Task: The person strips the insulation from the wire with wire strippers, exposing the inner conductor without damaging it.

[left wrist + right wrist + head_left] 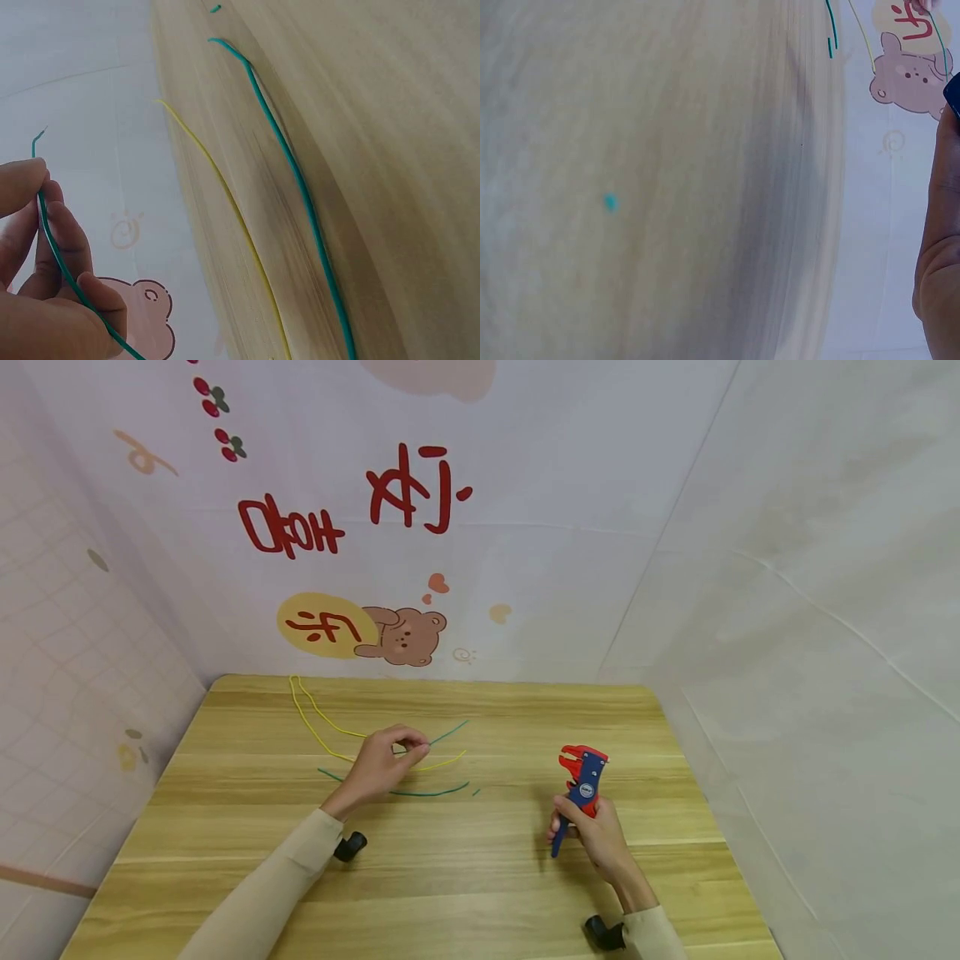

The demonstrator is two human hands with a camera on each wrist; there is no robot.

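Thumb and fingertip of the person's left hand (384,764) press together on a green wire (71,281), pinching it just below its thin, raised tip; the other fingers curl beneath, and the wire runs down over them. Whether that tip is bare is too small to tell. The right hand (592,837) wraps the handle of a red-and-blue wire stripper (587,777), thumb laid across the front; its red jaws stand parted, facing left, with no wire between them. Hands and tool are well apart — the step looks like readying a wire end for stripping or checking one, and a next move would likely call for bringing the wire's end and the jaws together. Around the left hand, on a wood-grain table (450,893), lie a yellow wire (259,264), which loops toward the back left corner, and a second green wire (304,187), nearer the person. A short green scrap (476,792) lies just beyond that wire's right end. Behind the table rises a pale wall printed with a cartoon bear (408,639) and red characters.
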